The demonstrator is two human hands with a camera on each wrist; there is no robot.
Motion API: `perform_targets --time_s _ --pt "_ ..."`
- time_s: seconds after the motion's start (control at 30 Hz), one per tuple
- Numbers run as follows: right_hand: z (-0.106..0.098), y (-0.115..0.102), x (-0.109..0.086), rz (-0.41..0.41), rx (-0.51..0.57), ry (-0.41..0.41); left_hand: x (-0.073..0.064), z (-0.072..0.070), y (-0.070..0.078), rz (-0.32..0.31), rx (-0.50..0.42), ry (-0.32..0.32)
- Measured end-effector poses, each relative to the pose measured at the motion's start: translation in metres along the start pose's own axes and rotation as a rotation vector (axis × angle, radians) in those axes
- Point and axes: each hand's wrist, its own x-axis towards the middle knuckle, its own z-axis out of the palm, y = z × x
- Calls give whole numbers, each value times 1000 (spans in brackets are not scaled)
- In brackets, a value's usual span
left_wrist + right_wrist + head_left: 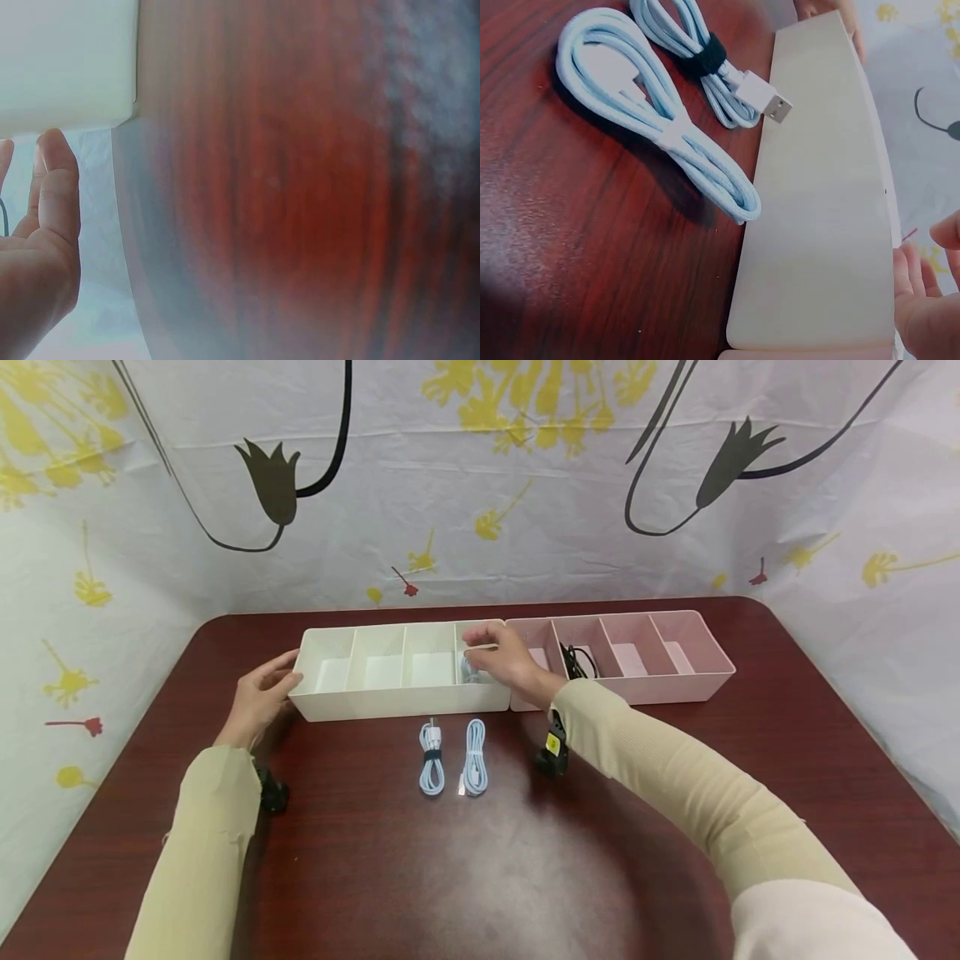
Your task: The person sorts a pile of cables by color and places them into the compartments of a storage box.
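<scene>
My left hand (258, 697) rests its fingertips against the left end of a white divided organizer box (397, 702). In the left wrist view, the fingers (60, 180) are nearly straight at the box's end. My right hand (506, 656) reaches over the white box's rightmost compartment, thumb and fingers apart. A light blue cable (469, 672) lies in that compartment just below the fingers, partly hidden by them. On the table in front lie two coiled light blue cables, one with a black strap (432, 760) and one with a white tie (474, 758).
A pink divided organizer box (660, 689) stands end to end with the white one, on its right. A black cable (576, 662) sits in one of its compartments. Behind the dark red wooden table (360, 860) hangs a patterned white curtain (360, 527).
</scene>
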Motion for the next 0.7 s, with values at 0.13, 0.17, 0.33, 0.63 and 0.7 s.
perform_targets --time_s 0.13,0.17,0.33,0.63,0.7 --pt "0 -1 -5 -25 -37 -5 4 0 -8 5 0 8" --pt "-1 -1 -7 -30 -36 -6 5 0 -10 0 -7 16" --pt "-3 1 -12 -65 -27 7 7 0 -14 1 -3 25" --pt "-4 4 -25 -118 -22 4 -10 2 16 -25 0 -2" --pt "-2 3 -28 -117 -16 -13 -11 1 18 -21 4 -14"
